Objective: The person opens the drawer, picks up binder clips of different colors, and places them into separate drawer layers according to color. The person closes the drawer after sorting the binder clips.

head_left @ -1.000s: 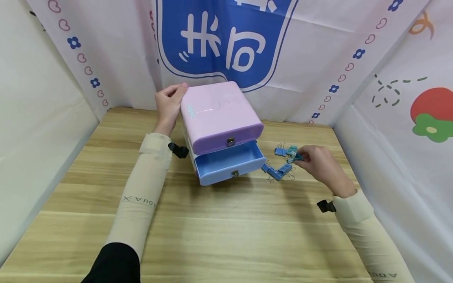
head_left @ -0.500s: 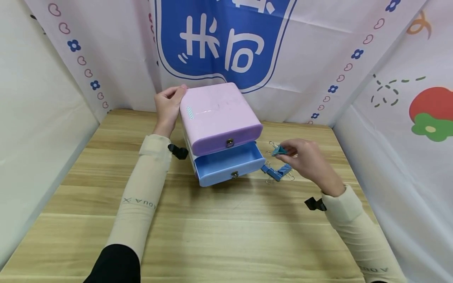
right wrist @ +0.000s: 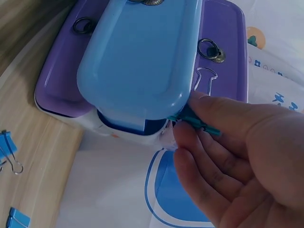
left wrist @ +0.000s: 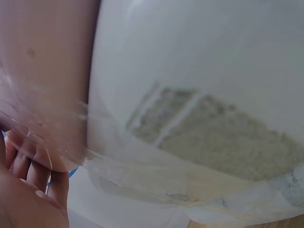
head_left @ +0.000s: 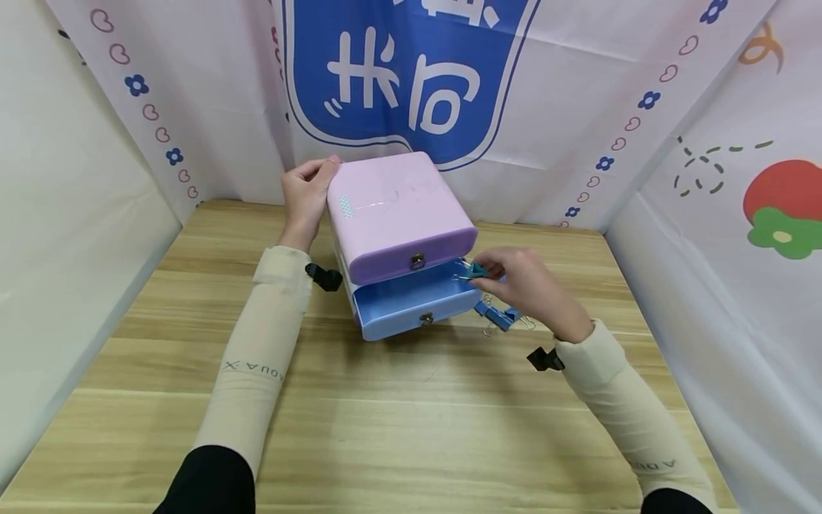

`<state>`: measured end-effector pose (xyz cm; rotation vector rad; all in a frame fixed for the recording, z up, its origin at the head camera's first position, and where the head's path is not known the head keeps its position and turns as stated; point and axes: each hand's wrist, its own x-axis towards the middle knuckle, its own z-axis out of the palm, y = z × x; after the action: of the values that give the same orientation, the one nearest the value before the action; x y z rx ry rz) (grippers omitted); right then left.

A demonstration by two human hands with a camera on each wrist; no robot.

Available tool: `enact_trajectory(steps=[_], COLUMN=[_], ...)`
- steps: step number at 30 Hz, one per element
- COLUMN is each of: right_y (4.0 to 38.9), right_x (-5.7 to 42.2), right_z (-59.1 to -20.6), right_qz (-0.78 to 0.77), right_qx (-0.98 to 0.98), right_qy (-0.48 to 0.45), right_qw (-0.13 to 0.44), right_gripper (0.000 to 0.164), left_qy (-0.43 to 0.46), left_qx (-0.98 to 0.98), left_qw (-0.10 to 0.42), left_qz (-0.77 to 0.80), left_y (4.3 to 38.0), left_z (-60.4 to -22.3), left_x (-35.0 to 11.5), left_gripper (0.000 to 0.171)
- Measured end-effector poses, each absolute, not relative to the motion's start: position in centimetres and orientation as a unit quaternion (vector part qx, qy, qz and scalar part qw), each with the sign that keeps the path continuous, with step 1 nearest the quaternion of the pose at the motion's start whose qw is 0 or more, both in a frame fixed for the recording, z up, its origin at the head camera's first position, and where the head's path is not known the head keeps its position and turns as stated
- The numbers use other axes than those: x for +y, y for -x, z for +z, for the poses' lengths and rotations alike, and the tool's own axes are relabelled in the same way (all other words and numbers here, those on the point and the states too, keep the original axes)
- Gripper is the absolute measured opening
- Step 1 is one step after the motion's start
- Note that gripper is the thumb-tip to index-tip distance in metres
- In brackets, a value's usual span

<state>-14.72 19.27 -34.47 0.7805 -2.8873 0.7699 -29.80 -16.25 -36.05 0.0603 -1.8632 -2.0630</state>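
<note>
Right hand (head_left: 529,285) pinches a teal clip (head_left: 476,270) at the box's (head_left: 398,207) open drawer (head_left: 394,323); left hand (head_left: 306,196) grips the box's back-left corner!

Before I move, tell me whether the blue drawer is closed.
No, the blue drawer stands pulled out below the purple drawer, its inside showing.

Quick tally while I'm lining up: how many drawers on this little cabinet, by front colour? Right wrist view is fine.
Purple: 2 (top drawer and bottom drawer)
Blue: 1 (middle drawer, pulled out)
Total: 3 drawers
</note>
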Motion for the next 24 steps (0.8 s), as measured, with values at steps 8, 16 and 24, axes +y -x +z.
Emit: enact_trajectory(steps=[8,16,24], right_y=[15.7,16.5,17.1], right_x=[18.3,17.7,17.4], right_z=[-34.5,-34.9,-35.1], right_qz=[0.244,0.247,0.258], right_qx=[-0.933,-0.927,-0.925], right_qy=[-0.265,-0.280,-0.274], right_qw=[-0.027,-0.044,-0.058], right_gripper=[0.020,0.019,0.018], left_qy=[-0.021,-0.027,-0.028], left_qx=[-0.661,-0.659,-0.658], left_qw=[0.180,0.181,0.180], left_qz=[-0.728,-0.730,-0.730], left_y=[29.9,29.8,29.9], left_z=[-36.0,-36.1,-36.1], left_x=[-16.2,-16.2,-16.2], left_gripper=[0.025,0.022,0.025])
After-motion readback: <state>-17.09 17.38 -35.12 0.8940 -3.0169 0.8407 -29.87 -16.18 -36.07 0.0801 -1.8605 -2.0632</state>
